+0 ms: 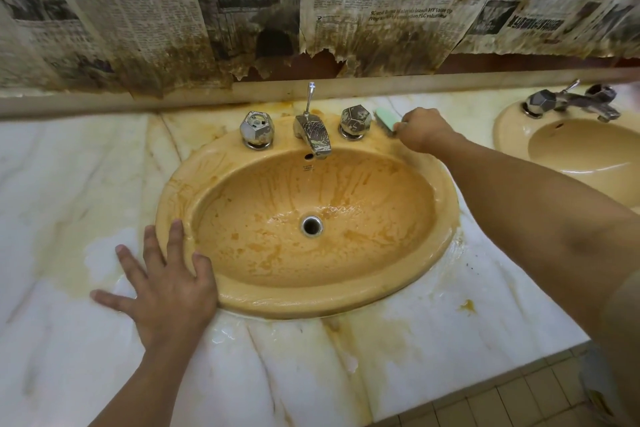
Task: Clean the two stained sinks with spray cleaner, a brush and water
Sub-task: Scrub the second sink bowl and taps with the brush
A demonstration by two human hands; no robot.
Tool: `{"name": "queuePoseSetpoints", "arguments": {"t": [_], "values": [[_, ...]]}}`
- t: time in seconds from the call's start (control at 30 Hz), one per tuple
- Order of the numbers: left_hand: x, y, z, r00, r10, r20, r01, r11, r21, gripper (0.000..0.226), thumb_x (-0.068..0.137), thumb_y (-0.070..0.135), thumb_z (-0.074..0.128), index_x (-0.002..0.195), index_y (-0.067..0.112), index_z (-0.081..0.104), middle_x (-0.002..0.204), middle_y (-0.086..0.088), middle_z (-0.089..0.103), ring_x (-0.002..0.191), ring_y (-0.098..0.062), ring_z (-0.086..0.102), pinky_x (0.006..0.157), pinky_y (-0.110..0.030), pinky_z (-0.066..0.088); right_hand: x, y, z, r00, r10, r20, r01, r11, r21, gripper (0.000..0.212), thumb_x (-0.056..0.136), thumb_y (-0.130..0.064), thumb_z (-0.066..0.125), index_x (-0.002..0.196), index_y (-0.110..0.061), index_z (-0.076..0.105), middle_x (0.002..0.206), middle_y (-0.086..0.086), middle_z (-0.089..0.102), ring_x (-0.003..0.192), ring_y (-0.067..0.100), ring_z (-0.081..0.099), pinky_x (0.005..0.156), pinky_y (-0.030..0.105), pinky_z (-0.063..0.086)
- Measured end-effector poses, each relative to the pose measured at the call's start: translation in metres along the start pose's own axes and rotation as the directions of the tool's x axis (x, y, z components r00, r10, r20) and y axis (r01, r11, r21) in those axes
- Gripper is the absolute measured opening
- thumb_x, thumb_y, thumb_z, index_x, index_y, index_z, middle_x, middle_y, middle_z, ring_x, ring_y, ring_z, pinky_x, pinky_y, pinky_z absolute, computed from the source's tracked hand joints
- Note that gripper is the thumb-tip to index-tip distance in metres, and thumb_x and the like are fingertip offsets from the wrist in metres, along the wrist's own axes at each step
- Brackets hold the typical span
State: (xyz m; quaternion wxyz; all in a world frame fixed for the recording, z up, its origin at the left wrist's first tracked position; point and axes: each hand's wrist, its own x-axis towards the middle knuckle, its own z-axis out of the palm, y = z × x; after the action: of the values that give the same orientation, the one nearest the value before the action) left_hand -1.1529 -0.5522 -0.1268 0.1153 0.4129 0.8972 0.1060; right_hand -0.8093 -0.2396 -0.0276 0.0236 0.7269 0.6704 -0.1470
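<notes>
**Head view: brush meets the far rim of a stained sink**

A person's right hand (420,130) grips a green brush (384,118) at the far right of the rim of the nearer sink (311,303). The brush is just beside the right-hand knob (355,121). The left hand (166,284) lies flat with its fingers spread. Its palm is on the marble counter (415,340) and its fingertips rest on the sink's near left edge.

Orange-brown streaks coat the bowl down to the drain (311,225), and a wet film shows on the rim. No water can be seen running from the tap (313,135). A second sink (512,135) sits at the far right, well apart, and looks paler. No spray bottle is in view.

The step in hand appears to be scrubbing round the fittings. It would be done best with short, firm strokes, the tip of the brush pushed into the seam at the foot of each knob and the tap, where grime tends to lodge. The planted left hand gives a useful brace, though the counter looks wet and may be slippery.

Working round the rim first, then down the bowl toward the drain, should send the loosened dirt one way before rinsing. Wide strokes near the wall could flick dirt onto the stained newspaper (207,10) pasted there.
</notes>
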Motion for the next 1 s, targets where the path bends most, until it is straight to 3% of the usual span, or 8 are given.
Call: {"name": "queuePoseSetpoints", "arguments": {"t": [0.1,0.17,0.27,0.5,0.6,0.7,0.83,1.0], "values": [[0.000,0.000,0.000,1.000,-0.007,0.000,0.007,1.000,-0.001,0.061,0.106,0.046,0.029,0.164,0.043,0.013,0.174,0.005,0.009,0.160,-0.030,-0.005,0.113,-0.079,-0.007,-0.004,0.018,-0.015,0.979,0.147,0.141,-0.157,0.985,0.067,0.033,0.098,-0.033,0.061,0.100,-0.001,0.065,0.076,0.014,0.059,0.054,0.025,0.052,0.050,0.028,0.040],[0.000,0.001,-0.001,1.000,-0.009,0.002,0.009,1.000,-0.002,0.061,0.106,0.047,0.029,0.164,0.044,0.012,0.174,0.005,0.009,0.160,-0.029,-0.005,0.114,-0.080,-0.007,-0.011,0.046,-0.025,0.932,0.238,0.273,-0.282,0.950,0.134,0.029,0.097,-0.026,0.063,0.103,0.002,0.066,0.061,0.009,0.046,0.047,0.018,0.036,0.050,0.027,0.030],[0.001,0.002,-0.001,1.000,-0.017,0.012,0.017,1.000,-0.003,0.061,0.105,0.047,0.028,0.164,0.044,0.011,0.174,0.006,0.008,0.160,-0.029,-0.006,0.114,-0.080,-0.007,-0.035,0.079,-0.026,0.892,0.288,0.348,-0.380,0.895,0.235,0.028,0.100,-0.024,0.060,0.108,0.002,0.066,0.059,0.005,0.036,0.049,0.015,0.027,0.051,0.025,0.025],[0.000,0.001,-0.001,1.000,-0.015,0.017,0.015,1.000,0.001,0.062,0.104,0.048,0.027,0.164,0.044,0.010,0.174,0.006,0.008,0.160,-0.028,-0.007,0.114,-0.081,-0.005,-0.098,0.124,0.004,0.872,0.357,0.335,-0.480,0.758,0.441,0.033,0.105,-0.025,0.052,0.112,0.004,0.065,0.058,0.003,0.033,0.048,0.014,0.024,0.048,0.023,0.021],[0.000,0.002,-0.001,1.000,-0.014,0.018,0.014,1.000,-0.001,0.061,0.104,0.048,0.025,0.164,0.045,0.010,0.174,0.005,0.008,0.160,-0.028,-0.007,0.114,-0.081,-0.005,-0.117,0.124,0.022,0.941,0.308,0.143,-0.340,0.861,0.379,0.033,0.103,-0.029,0.049,0.095,-0.001,0.065,0.071,0.009,0.052,0.054,0.023,0.042,0.050,0.027,0.035],[-0.001,0.002,0.000,1.000,-0.012,0.014,0.012,1.000,-0.013,0.061,0.105,0.046,0.029,0.164,0.043,0.013,0.174,0.004,0.010,0.160,-0.029,-0.004,0.113,-0.082,-0.004,-0.120,0.094,0.043,0.975,0.221,-0.041,-0.205,0.950,0.235,0.032,0.102,-0.036,0.043,0.095,-0.012,0.063,0.099,0.015,0.063,0.087,0.032,0.055,0.072,0.038,0.045],[0.000,0.001,0.000,1.000,-0.012,0.015,0.012,1.000,-0.019,0.061,0.105,0.045,0.031,0.163,0.045,0.013,0.174,0.004,0.010,0.160,-0.028,-0.005,0.113,-0.081,-0.005,-0.074,0.045,0.034,0.980,0.195,-0.049,-0.180,0.959,0.220,0.037,0.102,-0.039,0.045,0.114,-0.010,0.064,0.111,0.014,0.058,0.095,0.034,0.061,0.079,0.040,0.052],[0.002,0.000,0.001,1.000,-0.015,0.011,0.015,1.000,-0.016,0.061,0.103,0.045,0.031,0.162,0.046,0.014,0.173,0.006,0.010,0.160,-0.026,-0.005,0.113,-0.080,-0.006,-0.033,-0.022,0.019,0.996,0.084,0.031,-0.089,0.974,0.208,0.020,0.100,-0.030,0.049,0.103,-0.011,0.054,0.110,0.012,0.054,0.089,0.030,0.057,0.072,0.034,0.046]]}}
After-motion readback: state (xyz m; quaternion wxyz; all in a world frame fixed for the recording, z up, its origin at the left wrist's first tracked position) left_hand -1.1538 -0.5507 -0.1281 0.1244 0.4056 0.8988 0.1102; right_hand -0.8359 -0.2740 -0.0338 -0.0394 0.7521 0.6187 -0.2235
